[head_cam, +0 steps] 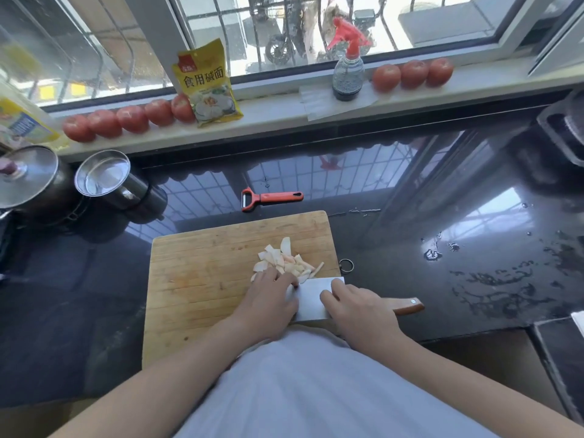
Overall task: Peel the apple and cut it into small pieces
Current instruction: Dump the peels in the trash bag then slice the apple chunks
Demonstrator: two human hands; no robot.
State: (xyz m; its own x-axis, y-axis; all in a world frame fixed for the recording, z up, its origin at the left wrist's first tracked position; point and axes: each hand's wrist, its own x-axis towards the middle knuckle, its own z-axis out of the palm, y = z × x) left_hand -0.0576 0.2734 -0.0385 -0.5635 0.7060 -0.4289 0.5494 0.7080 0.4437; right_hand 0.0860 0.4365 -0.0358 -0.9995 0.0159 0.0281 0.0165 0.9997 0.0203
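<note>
On the near right of the cutting board point(202, 267), the left hand point(268, 303) pins the mostly hidden apple against the cleaver point(311, 300), whose handle the right hand point(360, 312) grips for slicing, peelings point(284, 262) pushed just beyond.

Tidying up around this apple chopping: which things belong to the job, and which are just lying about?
In use: cleaver, cutting board, apple pieces, peeler.
Lying about: tomatoes, spray bottle, yellow packet, steel pots.
</note>
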